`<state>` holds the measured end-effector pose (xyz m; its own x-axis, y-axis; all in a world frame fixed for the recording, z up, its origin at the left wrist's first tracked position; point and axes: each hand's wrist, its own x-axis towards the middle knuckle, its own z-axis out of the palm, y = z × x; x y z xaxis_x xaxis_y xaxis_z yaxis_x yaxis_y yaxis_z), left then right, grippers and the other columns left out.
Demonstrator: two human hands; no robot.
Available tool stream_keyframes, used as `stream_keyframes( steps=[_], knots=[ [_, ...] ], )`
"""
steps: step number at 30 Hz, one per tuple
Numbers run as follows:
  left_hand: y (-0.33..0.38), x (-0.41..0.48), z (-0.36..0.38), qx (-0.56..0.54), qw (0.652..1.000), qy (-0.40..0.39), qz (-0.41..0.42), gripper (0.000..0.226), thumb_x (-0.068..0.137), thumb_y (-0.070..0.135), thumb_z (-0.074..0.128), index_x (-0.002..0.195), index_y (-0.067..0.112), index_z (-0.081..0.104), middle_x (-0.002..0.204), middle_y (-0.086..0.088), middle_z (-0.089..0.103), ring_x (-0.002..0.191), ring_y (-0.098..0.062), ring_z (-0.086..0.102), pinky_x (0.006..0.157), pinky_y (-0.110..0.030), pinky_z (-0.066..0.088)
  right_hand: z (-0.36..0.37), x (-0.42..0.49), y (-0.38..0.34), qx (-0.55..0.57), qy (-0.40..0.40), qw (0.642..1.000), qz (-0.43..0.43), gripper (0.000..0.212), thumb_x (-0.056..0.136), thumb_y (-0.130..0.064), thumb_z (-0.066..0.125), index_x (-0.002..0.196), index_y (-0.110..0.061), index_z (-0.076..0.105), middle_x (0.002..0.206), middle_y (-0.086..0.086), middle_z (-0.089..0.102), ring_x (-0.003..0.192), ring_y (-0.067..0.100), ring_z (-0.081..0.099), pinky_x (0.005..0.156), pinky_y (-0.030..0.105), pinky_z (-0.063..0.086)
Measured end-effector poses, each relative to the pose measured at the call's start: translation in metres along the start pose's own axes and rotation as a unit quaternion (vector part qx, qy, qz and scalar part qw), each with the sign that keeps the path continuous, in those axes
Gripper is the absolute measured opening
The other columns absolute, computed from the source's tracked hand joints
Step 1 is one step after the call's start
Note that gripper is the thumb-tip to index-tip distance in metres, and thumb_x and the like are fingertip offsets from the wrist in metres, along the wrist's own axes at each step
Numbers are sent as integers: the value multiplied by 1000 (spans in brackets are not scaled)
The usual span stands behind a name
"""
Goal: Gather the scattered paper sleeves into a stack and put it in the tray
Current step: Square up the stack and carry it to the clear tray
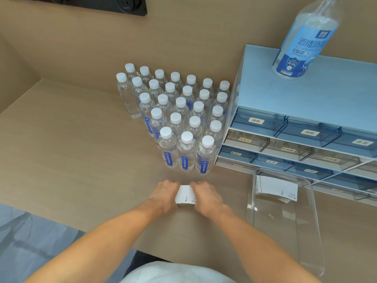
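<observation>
A small stack of white paper sleeves (185, 195) rests on the beige tabletop, just in front of the water bottles. My left hand (163, 196) presses against its left side and my right hand (206, 198) against its right side, so the stack is squeezed between them. To the right lies a clear plastic tray (310, 242), long and empty in its near part. At the tray's far end lies another stack of white paper sleeves (275, 185).
Several small water bottles (177, 117) with white caps stand in a tight group behind my hands. A blue drawer organiser (295, 99) with labelled drawers sits at the right, with a large alcohol bottle (302, 41) on top. The table's near edge (114, 240) runs below my forearms.
</observation>
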<state>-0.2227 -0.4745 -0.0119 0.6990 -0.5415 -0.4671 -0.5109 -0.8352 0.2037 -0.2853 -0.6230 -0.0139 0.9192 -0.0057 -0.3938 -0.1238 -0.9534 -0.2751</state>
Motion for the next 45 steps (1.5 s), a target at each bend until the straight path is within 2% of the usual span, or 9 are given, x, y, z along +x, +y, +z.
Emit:
stream_keyframes(
  steps=[8, 11, 13, 18, 24, 28, 35, 39, 45],
  knots=[
    [14, -5, -9, 16, 999, -35, -1, 44, 68, 26, 78, 107, 14, 60, 109, -11, 68, 102, -33, 63, 80, -35, 50, -3, -13, 3, -2, 4, 1000, 7, 40, 77, -7, 69, 113, -9, 53, 116, 12, 60, 108, 34, 58, 83, 37, 49],
    [28, -13, -13, 22, 999, -33, 22, 46, 66, 26, 80, 106, 14, 59, 108, -12, 67, 100, -33, 62, 75, -32, 47, -10, -35, 6, -1, 16, 1000, 27, 39, 75, -7, 70, 110, -10, 54, 113, 12, 62, 105, 35, 60, 80, 37, 49],
    [39, -16, -21, 33, 998, -21, 54, 48, 66, 28, 81, 106, 14, 58, 108, -12, 65, 100, -33, 61, 72, -31, 43, -21, -52, 12, 8, 29, 998, 52, 39, 74, -9, 71, 109, -10, 54, 111, 13, 62, 103, 35, 60, 79, 36, 50],
    [88, -20, -59, 71, 984, 33, 158, 44, 65, 29, 80, 102, 17, 59, 104, -11, 67, 96, -32, 65, 74, -37, 52, -62, -101, 29, 3, 92, 989, 120, 40, 74, -11, 72, 110, -11, 55, 111, 13, 62, 105, 34, 59, 83, 38, 51],
    [168, -33, -67, 95, 966, 56, 236, 47, 68, 29, 80, 108, 17, 59, 109, -9, 64, 100, -32, 64, 76, -38, 51, -83, -172, 68, 8, 126, 974, 189, 39, 72, -11, 71, 109, -12, 58, 106, 12, 63, 100, 34, 61, 77, 39, 53],
    [207, -42, -57, 106, 967, 43, 229, 51, 67, 26, 81, 112, 15, 59, 109, -9, 64, 100, -31, 63, 78, -38, 53, -84, -202, 94, 15, 114, 975, 188, 45, 69, -11, 73, 110, -13, 58, 108, 9, 65, 102, 32, 61, 78, 40, 54],
    [255, -21, -40, 107, 977, 32, 181, 47, 67, 25, 80, 106, 15, 56, 107, -9, 63, 97, -29, 62, 77, -37, 53, -81, -201, 154, 26, 103, 981, 162, 38, 69, -8, 74, 102, -13, 56, 102, 9, 63, 93, 30, 63, 73, 37, 52],
    [276, -3, -18, 102, 986, -6, 130, 57, 65, 24, 84, 113, 13, 55, 112, -9, 62, 103, -30, 62, 85, -40, 54, -66, -188, 191, 12, 65, 989, 133, 41, 72, -9, 75, 108, -12, 56, 111, 11, 63, 99, 33, 63, 79, 38, 52],
    [285, 13, 19, 139, 986, -40, 80, 51, 70, 13, 78, 115, 10, 54, 117, -12, 63, 109, -33, 62, 87, -41, 52, -32, -165, 210, -73, 25, 992, 97, 42, 77, -8, 73, 115, -9, 56, 115, 11, 66, 107, 33, 62, 87, 39, 48]
  ],
)
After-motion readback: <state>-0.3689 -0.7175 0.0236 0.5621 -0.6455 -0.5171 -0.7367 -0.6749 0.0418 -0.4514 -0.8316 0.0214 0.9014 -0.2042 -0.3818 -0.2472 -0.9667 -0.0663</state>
